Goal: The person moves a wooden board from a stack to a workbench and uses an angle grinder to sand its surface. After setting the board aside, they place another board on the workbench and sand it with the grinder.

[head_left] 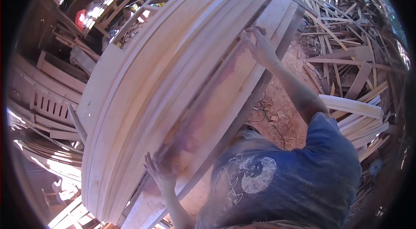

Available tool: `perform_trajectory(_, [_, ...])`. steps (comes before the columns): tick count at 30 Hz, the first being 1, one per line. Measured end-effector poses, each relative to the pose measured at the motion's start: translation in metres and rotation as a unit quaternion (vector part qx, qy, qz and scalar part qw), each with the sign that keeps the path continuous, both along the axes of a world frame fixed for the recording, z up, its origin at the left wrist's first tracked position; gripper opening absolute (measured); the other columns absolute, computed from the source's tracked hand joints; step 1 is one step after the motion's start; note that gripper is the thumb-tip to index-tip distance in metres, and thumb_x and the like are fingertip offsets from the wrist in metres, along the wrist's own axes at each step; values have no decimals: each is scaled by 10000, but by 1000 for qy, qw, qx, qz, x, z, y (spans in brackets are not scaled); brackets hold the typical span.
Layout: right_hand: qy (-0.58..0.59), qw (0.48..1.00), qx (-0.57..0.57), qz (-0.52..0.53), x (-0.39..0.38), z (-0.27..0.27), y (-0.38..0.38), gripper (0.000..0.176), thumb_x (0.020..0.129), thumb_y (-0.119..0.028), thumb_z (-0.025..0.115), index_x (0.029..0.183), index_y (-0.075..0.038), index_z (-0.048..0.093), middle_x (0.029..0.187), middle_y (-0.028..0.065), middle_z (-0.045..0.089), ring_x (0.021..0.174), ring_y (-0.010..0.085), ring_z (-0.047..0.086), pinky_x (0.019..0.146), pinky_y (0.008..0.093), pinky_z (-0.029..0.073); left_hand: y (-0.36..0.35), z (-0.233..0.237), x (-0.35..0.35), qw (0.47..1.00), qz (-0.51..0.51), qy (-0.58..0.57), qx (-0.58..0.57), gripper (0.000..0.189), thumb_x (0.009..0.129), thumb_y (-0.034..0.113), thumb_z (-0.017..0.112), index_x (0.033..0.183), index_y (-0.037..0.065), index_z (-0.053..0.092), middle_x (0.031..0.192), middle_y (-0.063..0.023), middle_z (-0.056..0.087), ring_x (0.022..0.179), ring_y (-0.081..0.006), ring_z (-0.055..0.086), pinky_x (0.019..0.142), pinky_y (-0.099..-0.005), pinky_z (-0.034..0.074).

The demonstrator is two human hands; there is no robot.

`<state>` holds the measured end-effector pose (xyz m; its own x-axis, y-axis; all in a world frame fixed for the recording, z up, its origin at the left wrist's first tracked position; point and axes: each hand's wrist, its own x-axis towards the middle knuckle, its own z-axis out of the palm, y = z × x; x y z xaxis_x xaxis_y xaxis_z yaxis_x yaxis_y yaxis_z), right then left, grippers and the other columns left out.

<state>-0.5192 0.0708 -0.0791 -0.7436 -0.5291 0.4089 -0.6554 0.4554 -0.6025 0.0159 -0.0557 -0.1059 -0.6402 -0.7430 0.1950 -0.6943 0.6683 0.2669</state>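
A long wooden board (225,86) with reddish-brown patches lies in front of me, slanting from lower left to upper right. My left hand (164,169) is at its lower end, fingers stretched apart and the palm against the wood; slight blur softens it. Near the upper end, my right hand (258,47) has its fingers bent over the board's far edge, closed on it. Beyond the board, large curved wooden pieces (143,94) with moulded profiles lie side by side.
Wood offcuts and strips (342,34) are heaped at the right. Sawdust and chips cover the ground (284,94). At upper left stands a cluttered wooden shelf (117,8) with a red item (80,19). A slatted wooden panel (47,103) leans at the left.
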Motion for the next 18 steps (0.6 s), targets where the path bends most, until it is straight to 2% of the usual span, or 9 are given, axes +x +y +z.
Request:
perform_trajectory(1, [-76, 995, 3, -67, 3, -14, 26, 492, 915, -419, 618, 1232, -48, 559, 1241, 217, 521, 1124, 341, 563, 964, 433, 454, 13, 2, -3, 998, -36, -25, 37, 946, 656, 403, 829, 1421, 76, 377, 1489, -230, 325, 1403, -439, 265, 1135, -624, 194])
perform_trajectory(3, [-228, 960, 9, -163, 0, -47, 66, 561, 890, -460, 617, 1208, -1, 573, 1132, 216, 580, 1139, 359, 552, 957, 414, 459, 26, 6, 3, 992, -85, -62, 68, 1070, 597, 467, 853, 1449, 72, 340, 1478, -270, 312, 1401, -458, 248, 1141, -624, 175])
perform_trajectory(6, [-415, 883, 11, -217, 21, -71, 88, 629, 926, -506, 560, 1185, 67, 579, 1039, 189, 641, 1027, 316, 617, 841, 412, 507, 34, 10, 11, 984, -124, -119, 48, 1161, 557, 545, 849, 1469, 65, 314, 1458, -311, 309, 1395, -474, 240, 1146, -624, 150])
perform_trajectory(9, [-599, 775, -163, -118, 25, -115, 79, 771, 895, -637, 520, 1216, 64, 540, 1081, 224, 642, 994, 317, 648, 840, 429, 553, 38, 20, 11, 971, -136, -195, 18, 1196, 556, 613, 821, 1480, 59, 300, 1456, -319, 301, 1390, -479, 238, 1146, -619, 143])
perform_trajectory(11, [-645, 718, -244, -95, 35, -118, 66, 780, 897, -647, 506, 1200, 70, 547, 1077, 232, 642, 999, 321, 649, 840, 432, 551, 37, 23, 24, 963, -135, -235, 13, 1209, 570, 649, 798, 1489, 56, 282, 1471, -308, 284, 1384, -479, 239, 1138, -615, 157])
perform_trajectory(14, [-622, 713, -302, -118, 55, -106, 48, 796, 899, -662, 486, 1175, 81, 558, 1072, 242, 641, 1005, 327, 650, 839, 437, 548, 8, -4, 48, 990, -102, -85, 54, 1129, 597, 690, 766, 1432, 33, 385, 1404, -318, 395, 1305, -463, 383, 1085, -573, 289])
perform_trajectory(17, [-562, 760, -282, -167, 68, -100, 41, 814, 901, -677, 466, 1150, 91, 568, 1066, 253, 640, 1011, 333, 651, 838, 442, 545, -34, -24, 62, 981, 38, -121, 148, 903, 659, 702, 726, 1189, -20, 610, 1120, -313, 618, 1027, -460, 599, 881, -526, 469])
perform_trajectory(18, [-541, 784, -246, -181, 72, -101, 41, 820, 902, -682, 459, 1141, 94, 572, 1065, 257, 640, 1014, 335, 652, 838, 444, 545, -40, -26, 65, 979, 27, -147, 137, 813, 692, 684, 711, 1088, -22, 640, 1003, -297, 633, 932, -460, 616, 811, -517, 484])
